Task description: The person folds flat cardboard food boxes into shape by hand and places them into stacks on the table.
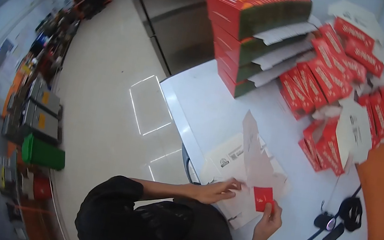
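A partly folded paper carton (pixel 256 162) lies on the white table in front of me, its pale inner side up. One tall flap stands up from it. At its near side is a small red panel (pixel 262 199), pinched between the thumb and fingers of my right hand (pixel 270 222). Whether the panel belongs to the carton or lies over it, I cannot tell. My left hand (pixel 219 192) is open, fingers stretched toward the carton's left side. Under the carton lie flat cream cartons (pixel 228 162) with dark print.
Large red-and-green boxes (pixel 254 34) are stacked at the back. Right of them is a pile of red cartons (pixel 328 82) and cream ones. A black cable with a round device (pixel 325 221) lies at right, near an orange strip (pixel 381 202).
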A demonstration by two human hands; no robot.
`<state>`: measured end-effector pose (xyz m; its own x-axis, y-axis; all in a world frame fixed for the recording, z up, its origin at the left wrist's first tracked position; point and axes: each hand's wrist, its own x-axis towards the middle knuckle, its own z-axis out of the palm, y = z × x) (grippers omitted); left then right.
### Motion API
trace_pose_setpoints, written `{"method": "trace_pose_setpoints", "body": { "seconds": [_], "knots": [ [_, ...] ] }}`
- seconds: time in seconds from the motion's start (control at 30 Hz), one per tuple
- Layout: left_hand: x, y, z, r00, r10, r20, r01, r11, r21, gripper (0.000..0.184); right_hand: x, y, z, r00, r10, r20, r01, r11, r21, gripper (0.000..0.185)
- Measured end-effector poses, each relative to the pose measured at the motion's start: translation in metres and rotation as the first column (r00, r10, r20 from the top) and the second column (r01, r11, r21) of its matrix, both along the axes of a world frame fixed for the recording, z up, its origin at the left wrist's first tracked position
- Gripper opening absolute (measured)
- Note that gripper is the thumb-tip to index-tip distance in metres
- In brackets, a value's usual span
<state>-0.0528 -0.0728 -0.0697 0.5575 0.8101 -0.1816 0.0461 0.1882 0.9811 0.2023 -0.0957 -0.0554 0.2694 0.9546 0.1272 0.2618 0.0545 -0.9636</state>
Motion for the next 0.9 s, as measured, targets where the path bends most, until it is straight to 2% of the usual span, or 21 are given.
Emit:
{"method": "trace_pose_setpoints", "body": {
  "seconds": [0.03,0.07,0.1,0.13,0.17,0.2,0.27,0.37,0.47,0.57,0.67,0.77,0.87,0.9],
  "knots": [
    [0.003,0.002,-0.004,0.993,0.089,0.078,-0.083,0.994,-0.075,0.049,-0.001,0.002,0.002,0.998,0.048,0.034,-0.048,0.999,-0.013,0.019],
    [0.007,0.008,-0.007,0.978,0.144,0.153,-0.143,0.99,-0.016,0.052,-0.005,0.005,0.005,0.995,0.08,0.063,-0.078,0.997,-0.023,0.021],
    [0.017,0.013,0.006,0.953,0.192,0.234,-0.204,0.979,0.027,0.054,-0.007,0.005,0.013,0.987,0.149,0.055,-0.141,0.982,-0.122,0.031],
    [0.026,0.015,0.012,0.916,0.242,0.322,-0.275,0.96,0.062,0.056,-0.012,0.004,0.012,0.991,0.133,-0.01,-0.133,0.983,-0.128,0.032],
    [0.026,0.028,0.002,0.963,0.209,0.172,-0.245,0.943,0.224,0.058,-0.018,0.004,0.009,0.99,0.122,-0.075,-0.132,0.982,-0.137,0.033],
    [0.029,0.034,0.008,0.973,0.225,0.056,-0.231,0.927,0.295,0.056,-0.022,0.003,0.005,0.984,0.113,-0.139,-0.134,0.98,-0.147,0.035],
    [0.033,0.044,0.024,0.947,0.264,-0.185,-0.166,0.892,0.419,0.052,-0.025,0.007,0.0,0.983,0.158,-0.088,-0.169,0.975,-0.143,0.036],
    [0.036,0.052,0.049,0.913,0.316,-0.257,-0.2,0.897,0.393,0.047,-0.023,0.008,0.002,0.982,0.19,0.001,-0.187,0.965,-0.183,0.037],
    [0.037,0.054,0.067,0.862,0.219,-0.457,-0.034,0.925,0.379,0.043,-0.02,0.013,0.002,0.981,0.19,0.04,-0.18,0.968,-0.175,0.036],
    [0.045,0.048,0.039,0.835,0.252,-0.49,0.099,0.806,0.583,0.045,-0.019,0.017,-0.002,0.974,0.209,0.092,-0.197,0.972,-0.129,0.032],
    [0.046,0.052,0.044,0.811,0.258,-0.526,0.149,0.777,0.611,0.044,-0.019,0.018,0.004,0.96,0.239,0.146,-0.223,0.968,-0.115,0.03],
    [0.048,0.054,0.043,0.798,0.162,-0.58,0.283,0.75,0.598,0.037,-0.02,0.018,0.008,0.959,0.229,0.167,-0.217,0.972,-0.09,0.027],
    [0.045,0.053,0.052,0.807,0.077,-0.586,0.335,0.757,0.561,0.035,-0.015,0.015,0.001,0.967,0.223,0.125,-0.209,0.971,-0.117,0.026],
    [0.044,0.053,0.055,0.868,0.061,-0.493,0.314,0.701,0.64,0.037,-0.013,0.014,0.001,0.972,0.219,0.08,-0.205,0.966,-0.158,0.028]
  ]
}}
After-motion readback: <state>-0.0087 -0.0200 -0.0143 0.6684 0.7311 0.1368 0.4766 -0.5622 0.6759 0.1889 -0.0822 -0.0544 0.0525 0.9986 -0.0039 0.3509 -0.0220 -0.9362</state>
